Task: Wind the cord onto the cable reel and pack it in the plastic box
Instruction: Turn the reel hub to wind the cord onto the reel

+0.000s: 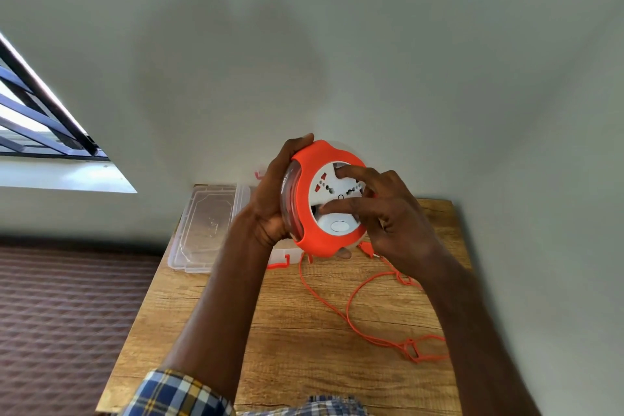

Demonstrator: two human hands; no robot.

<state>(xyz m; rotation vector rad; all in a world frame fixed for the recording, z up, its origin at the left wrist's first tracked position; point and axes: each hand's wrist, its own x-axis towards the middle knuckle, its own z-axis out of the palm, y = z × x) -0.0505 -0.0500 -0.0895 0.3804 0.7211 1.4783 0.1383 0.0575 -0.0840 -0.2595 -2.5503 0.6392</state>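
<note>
I hold an orange cable reel (305, 213) with a white socket face above the wooden table (293, 331). My left hand (270, 199) grips its left rim and back. My right hand (388, 213) rests on the white centre, with the index finger and thumb pressed into its recesses. The orange cord (351, 307) hangs from the reel's bottom and lies in loose loops on the table to the right, knotted near the right edge. The clear plastic box (283, 252) with orange latches sits behind the reel, mostly hidden by my left hand.
The box's clear lid (206, 223) lies flat at the table's back left corner. A grey wall rises just behind the table. A patterned brown bed surface (67, 314) lies to the left, and a barred window (37, 118) is at the upper left.
</note>
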